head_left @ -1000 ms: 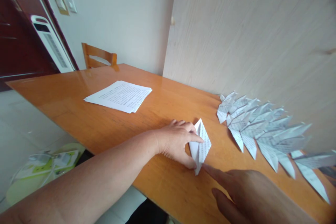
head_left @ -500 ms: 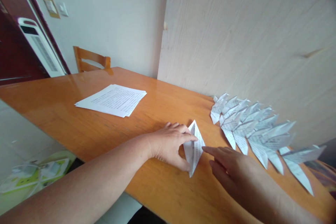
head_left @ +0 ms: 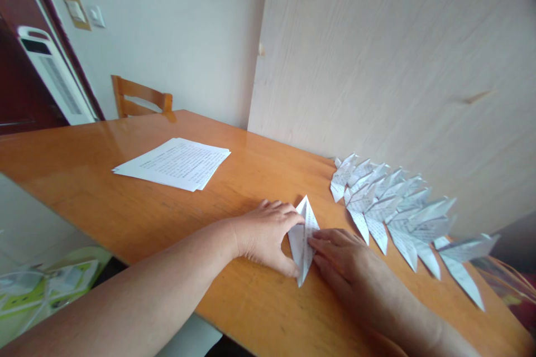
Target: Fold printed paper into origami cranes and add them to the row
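Note:
A narrow diamond of folded printed paper [head_left: 298, 242] lies on the wooden table in front of me, one point facing away and a crease along its middle. My left hand [head_left: 268, 237] holds it from the left, thumb at the near point and forefinger on the upper part. My right hand [head_left: 349, 262] lies low over the table with its fingers stretched out, and the fingertips touch the paper's right edge. To the right stand rows of several folded paper pieces [head_left: 383, 206] with raised, pointed flaps, apart from both hands.
A stack of printed sheets [head_left: 176, 164] lies on the table [head_left: 234, 173] at the left. Behind the table are a wooden chair [head_left: 140, 95] and a pale wooden panel [head_left: 355, 67]. Cluttered items [head_left: 50, 290] sit below the table's left edge.
My right hand has moved left, from pointing at the paper's edge to laying its fingers on it. My left hand stays on the paper. The view has shifted slightly.

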The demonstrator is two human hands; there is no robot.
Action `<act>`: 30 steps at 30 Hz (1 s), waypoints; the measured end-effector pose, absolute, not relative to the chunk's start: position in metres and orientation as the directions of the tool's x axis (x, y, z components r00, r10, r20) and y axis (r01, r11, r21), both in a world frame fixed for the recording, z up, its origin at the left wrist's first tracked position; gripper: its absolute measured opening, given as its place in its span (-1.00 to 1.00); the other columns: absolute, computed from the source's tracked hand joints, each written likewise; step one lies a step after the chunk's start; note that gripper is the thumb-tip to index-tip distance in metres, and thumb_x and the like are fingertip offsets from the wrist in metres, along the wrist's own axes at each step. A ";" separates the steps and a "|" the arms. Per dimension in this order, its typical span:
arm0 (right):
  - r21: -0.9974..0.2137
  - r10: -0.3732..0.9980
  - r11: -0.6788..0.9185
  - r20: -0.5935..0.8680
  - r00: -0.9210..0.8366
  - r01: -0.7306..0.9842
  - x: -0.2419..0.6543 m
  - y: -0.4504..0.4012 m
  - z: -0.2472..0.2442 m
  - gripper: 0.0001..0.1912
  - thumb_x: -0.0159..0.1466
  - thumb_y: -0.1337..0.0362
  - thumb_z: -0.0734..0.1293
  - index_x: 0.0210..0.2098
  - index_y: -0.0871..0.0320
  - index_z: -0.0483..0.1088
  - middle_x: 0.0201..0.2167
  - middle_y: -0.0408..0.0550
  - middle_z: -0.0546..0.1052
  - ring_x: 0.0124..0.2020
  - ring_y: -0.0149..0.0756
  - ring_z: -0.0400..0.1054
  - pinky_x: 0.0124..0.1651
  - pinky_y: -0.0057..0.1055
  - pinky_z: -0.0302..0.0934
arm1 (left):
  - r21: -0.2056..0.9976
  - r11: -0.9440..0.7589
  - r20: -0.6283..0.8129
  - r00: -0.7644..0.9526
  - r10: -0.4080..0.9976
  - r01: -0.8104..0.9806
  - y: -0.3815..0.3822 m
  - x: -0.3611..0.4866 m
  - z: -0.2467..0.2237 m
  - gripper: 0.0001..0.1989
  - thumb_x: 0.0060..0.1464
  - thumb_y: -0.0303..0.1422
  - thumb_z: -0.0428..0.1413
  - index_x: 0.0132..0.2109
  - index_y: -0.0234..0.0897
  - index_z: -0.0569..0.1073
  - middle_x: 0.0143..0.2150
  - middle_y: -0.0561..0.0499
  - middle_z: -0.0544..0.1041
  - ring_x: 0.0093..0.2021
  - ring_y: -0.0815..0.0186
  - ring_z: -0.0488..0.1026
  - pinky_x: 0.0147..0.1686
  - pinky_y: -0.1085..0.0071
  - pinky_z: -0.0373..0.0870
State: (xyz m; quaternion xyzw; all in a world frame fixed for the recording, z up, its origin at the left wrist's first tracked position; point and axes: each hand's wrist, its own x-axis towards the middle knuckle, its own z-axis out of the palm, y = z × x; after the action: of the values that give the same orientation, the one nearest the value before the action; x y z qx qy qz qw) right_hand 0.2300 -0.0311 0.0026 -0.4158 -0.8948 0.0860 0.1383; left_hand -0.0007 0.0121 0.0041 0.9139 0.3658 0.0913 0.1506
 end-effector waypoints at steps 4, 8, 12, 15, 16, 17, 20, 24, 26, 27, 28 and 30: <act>-0.307 0.770 0.635 0.173 -0.614 0.709 0.228 -0.031 0.002 -0.67 0.41 0.32 0.19 0.07 0.03 0.49 0.04 0.03 0.53 0.05 -0.16 0.39 0.14 -0.15 0.28 | 0.344 -0.680 0.064 0.707 0.705 0.647 0.011 -0.001 0.004 -0.07 -0.20 0.11 0.29 0.28 -0.11 0.23 0.24 -0.13 0.32 0.23 -0.05 0.23 0.18 0.07 0.18; -0.335 0.775 0.626 0.166 -0.609 0.704 0.227 -0.032 0.004 -0.67 0.39 0.33 0.21 0.07 0.02 0.48 0.05 0.00 0.54 0.05 -0.16 0.41 0.14 -0.16 0.28 | 0.342 -0.691 0.051 0.721 0.691 0.637 0.011 -0.001 0.005 -0.11 -0.15 0.13 0.26 0.30 -0.08 0.25 0.25 -0.10 0.31 0.24 -0.03 0.22 0.21 0.07 0.16; -0.345 0.777 0.623 0.169 -0.607 0.702 0.227 -0.033 0.006 -0.67 0.37 0.37 0.22 0.06 0.02 0.48 0.02 -0.01 0.55 0.02 -0.16 0.41 0.10 -0.17 0.29 | 0.341 -0.705 0.055 0.735 0.676 0.622 0.011 -0.002 0.006 -0.16 -0.11 0.12 0.24 0.28 -0.08 0.30 0.25 -0.06 0.32 0.24 0.00 0.22 0.23 0.10 0.14; -0.338 0.780 0.620 0.166 -0.603 0.708 0.226 -0.033 0.007 -0.67 0.35 0.40 0.23 0.02 0.02 0.49 -0.01 -0.03 0.55 -0.02 -0.17 0.41 0.06 -0.19 0.29 | 0.336 -0.703 0.052 0.733 0.678 0.626 0.010 -0.002 0.005 -0.18 -0.10 0.09 0.24 0.28 -0.07 0.29 0.25 -0.05 0.33 0.22 0.00 0.23 0.23 0.10 0.14; -0.331 0.781 0.619 0.163 -0.603 0.713 0.225 -0.034 0.007 -0.69 0.35 0.40 0.23 0.00 0.03 0.49 -0.01 -0.04 0.55 -0.03 -0.17 0.40 0.05 -0.19 0.29 | 0.336 -0.705 0.053 0.735 0.677 0.625 0.010 -0.002 0.005 -0.19 -0.10 0.07 0.25 0.28 -0.06 0.30 0.25 -0.05 0.33 0.22 0.00 0.24 0.23 0.09 0.13; -0.321 0.783 0.617 0.157 -0.602 0.719 0.224 -0.034 0.007 -0.70 0.35 0.40 0.24 -0.01 0.03 0.49 -0.02 -0.03 0.55 -0.04 -0.16 0.40 0.04 -0.18 0.29 | 0.337 -0.706 0.054 0.736 0.675 0.622 0.010 -0.002 0.005 -0.20 -0.10 0.05 0.25 0.28 -0.06 0.30 0.26 -0.05 0.32 0.22 0.00 0.24 0.23 0.09 0.13; -0.284 0.787 0.613 0.137 -0.601 0.737 0.222 -0.037 0.009 -0.77 0.35 0.38 0.24 -0.09 0.07 0.50 -0.07 -0.03 0.55 -0.07 -0.16 0.39 0.04 -0.17 0.26 | 0.353 -0.713 0.054 0.748 0.662 0.606 0.010 -0.002 0.006 -0.24 -0.07 -0.03 0.24 0.28 -0.05 0.31 0.29 -0.03 0.32 0.24 0.00 0.23 0.24 0.10 0.12; -0.276 0.798 0.597 0.113 -0.591 0.753 0.221 -0.040 0.011 -0.80 0.37 0.35 0.25 -0.19 0.07 0.52 -0.18 -0.04 0.56 -0.13 -0.18 0.40 -0.01 -0.18 0.25 | 0.379 -0.730 0.036 0.779 0.626 0.568 0.012 -0.004 0.006 -0.30 -0.07 -0.08 0.23 0.25 -0.03 0.34 0.31 0.02 0.33 0.28 0.02 0.20 0.24 0.09 0.11; -0.303 0.803 0.589 0.116 -0.584 0.750 0.222 -0.039 0.013 -0.80 0.36 0.36 0.25 -0.19 0.06 0.53 -0.20 -0.06 0.56 -0.15 -0.19 0.40 -0.03 -0.21 0.25 | 0.390 -0.736 0.027 0.792 0.610 0.553 0.013 -0.004 0.007 -0.30 -0.08 -0.11 0.23 0.25 -0.01 0.34 0.33 0.04 0.32 0.31 0.00 0.17 0.25 0.06 0.09; -0.324 0.803 0.587 0.122 -0.583 0.742 0.222 -0.038 0.013 -0.79 0.36 0.37 0.25 -0.20 0.05 0.53 -0.21 -0.06 0.56 -0.16 -0.20 0.40 -0.05 -0.23 0.25 | 0.397 -0.736 0.020 0.797 0.604 0.549 0.013 -0.004 0.007 -0.30 -0.08 -0.12 0.23 0.25 0.01 0.34 0.34 0.05 0.31 0.33 -0.01 0.14 0.26 0.04 0.07; -0.351 0.802 0.587 0.130 -0.583 0.730 0.223 -0.037 0.013 -0.78 0.36 0.38 0.24 -0.20 0.06 0.53 -0.22 -0.07 0.56 -0.17 -0.21 0.41 -0.06 -0.25 0.26 | 0.404 -0.733 0.010 0.799 0.601 0.547 0.013 -0.004 0.007 -0.29 -0.09 -0.13 0.23 0.25 0.02 0.33 0.34 0.06 0.31 0.35 -0.02 0.11 0.27 0.01 0.05; -0.413 0.799 0.585 0.145 -0.583 0.698 0.225 -0.033 0.012 -0.74 0.37 0.41 0.21 -0.21 0.07 0.53 -0.26 -0.07 0.56 -0.20 -0.25 0.42 -0.11 -0.30 0.27 | 0.418 -0.721 -0.013 0.797 0.604 0.553 0.013 -0.004 0.008 -0.26 -0.10 -0.15 0.24 0.28 0.03 0.30 0.34 0.04 0.31 0.39 -0.04 0.06 0.29 -0.04 0.01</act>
State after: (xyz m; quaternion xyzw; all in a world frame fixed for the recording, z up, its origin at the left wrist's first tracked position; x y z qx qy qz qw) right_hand 0.2247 -0.0332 0.0122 -0.4275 -0.8756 0.1579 0.1599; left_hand -0.0039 0.0126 0.0081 0.9254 0.3125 0.0622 0.2050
